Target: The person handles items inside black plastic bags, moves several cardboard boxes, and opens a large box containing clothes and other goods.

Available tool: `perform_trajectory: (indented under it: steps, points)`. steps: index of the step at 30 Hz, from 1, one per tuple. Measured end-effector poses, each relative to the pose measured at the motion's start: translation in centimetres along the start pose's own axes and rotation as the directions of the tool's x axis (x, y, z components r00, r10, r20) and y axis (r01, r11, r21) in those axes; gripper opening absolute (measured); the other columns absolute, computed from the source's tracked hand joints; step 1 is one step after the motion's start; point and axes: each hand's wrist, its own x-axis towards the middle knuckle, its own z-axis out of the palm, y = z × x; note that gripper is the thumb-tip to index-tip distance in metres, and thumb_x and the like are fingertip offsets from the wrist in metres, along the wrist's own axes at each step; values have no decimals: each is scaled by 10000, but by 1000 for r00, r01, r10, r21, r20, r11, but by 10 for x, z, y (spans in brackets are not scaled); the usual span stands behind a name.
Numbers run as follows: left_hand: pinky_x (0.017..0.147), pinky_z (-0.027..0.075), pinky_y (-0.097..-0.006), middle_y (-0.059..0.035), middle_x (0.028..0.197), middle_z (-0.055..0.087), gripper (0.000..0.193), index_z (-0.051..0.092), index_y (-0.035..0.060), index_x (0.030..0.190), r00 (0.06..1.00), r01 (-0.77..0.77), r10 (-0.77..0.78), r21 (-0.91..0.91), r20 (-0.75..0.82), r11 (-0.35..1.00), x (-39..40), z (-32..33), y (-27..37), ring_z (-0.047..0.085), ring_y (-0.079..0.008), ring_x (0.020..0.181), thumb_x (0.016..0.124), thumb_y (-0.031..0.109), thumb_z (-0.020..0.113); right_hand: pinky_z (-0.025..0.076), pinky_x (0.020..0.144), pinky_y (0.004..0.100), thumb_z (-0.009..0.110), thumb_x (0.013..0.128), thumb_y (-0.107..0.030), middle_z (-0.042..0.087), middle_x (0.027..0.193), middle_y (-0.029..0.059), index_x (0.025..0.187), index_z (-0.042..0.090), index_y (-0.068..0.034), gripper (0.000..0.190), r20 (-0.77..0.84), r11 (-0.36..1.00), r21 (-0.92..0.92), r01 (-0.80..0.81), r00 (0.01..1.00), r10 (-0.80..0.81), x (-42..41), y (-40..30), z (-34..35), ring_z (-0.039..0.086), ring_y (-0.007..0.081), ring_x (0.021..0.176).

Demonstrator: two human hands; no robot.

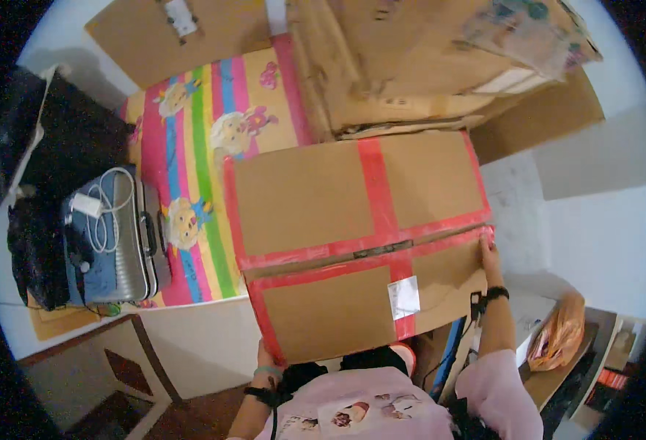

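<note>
A large cardboard box point(328, 313) with red tape along its edges and seams is in front of my body. A white label with writing is stuck near its front edge. My left hand point(269, 355) grips the box's near left corner, its fingers mostly hidden beneath. On the right side, my right hand point(489, 250) holds the edge near the middle seam, with the thumb on top. The box's far side borders a large brown cardboard carton point(411, 60); whether they touch, I cannot tell. The box's underside is hidden.
A striped cartoon-print mattress point(199, 126) lies beyond on the left. On it stands a grey suitcase point(136, 242) with a white cable and adapter point(87, 204) on top. A cardboard panel point(218, 38) leans at the back wall. An orange plastic bag point(556, 335) is at right.
</note>
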Motion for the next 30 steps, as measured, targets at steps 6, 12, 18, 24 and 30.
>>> perform_trajectory:
  steps: [6, 12, 18, 24, 30]
  points:
    - [792, 471, -443, -56, 1143, 548, 460, 504, 146, 1151, 934, -6, 67, 172, -351, 985, -25, 25, 103, 548, -252, 982, 886, 483, 338, 398, 819, 290, 516, 844, -463, 558, 1030, 67, 1145, 499, -1, 552, 48, 954, -217, -207, 974, 222, -70, 7, 10, 497, 150, 929]
    - [797, 475, -390, -103, 1096, 568, 578, 499, 33, 1150, 943, -247, 300, 296, -146, 923, 14, -12, 233, 569, -244, 955, 864, 525, 397, 323, 556, 270, 511, 840, -491, 473, 736, -12, 965, 529, -93, 418, 165, 944, 196, -264, 958, 234, -167, 49, 44, 449, 104, 674]
    - [788, 451, -323, -110, 1088, 563, 632, 506, -9, 1155, 757, -482, 651, 629, -52, 610, 42, 50, 374, 564, -206, 924, 830, 531, 467, 349, 407, 219, 462, 823, -576, 474, 634, -50, 1018, 512, -167, 457, 347, 759, 230, -610, 780, 521, -279, -33, 127, 434, 74, 489]
    - [832, 426, -326, -140, 1144, 525, 649, 427, -25, 1231, 459, -560, 880, 808, 120, 182, 102, 113, 497, 517, -216, 1006, 827, 476, 507, 447, 749, 319, 441, 854, -514, 573, 946, 45, 1182, 451, -112, 519, 736, 564, 122, -817, 456, 501, -348, -77, 202, 553, 171, 836]
    - [966, 329, -310, -164, 1278, 431, 630, 331, -6, 1301, 593, -711, 741, 637, 315, 298, 103, 148, 541, 412, -239, 1181, 830, 336, 570, 306, 998, 404, 412, 875, -461, 433, 1287, 103, 1307, 339, -98, 569, 966, 389, 10, -921, 109, 233, -392, -104, 310, 450, 232, 1136]
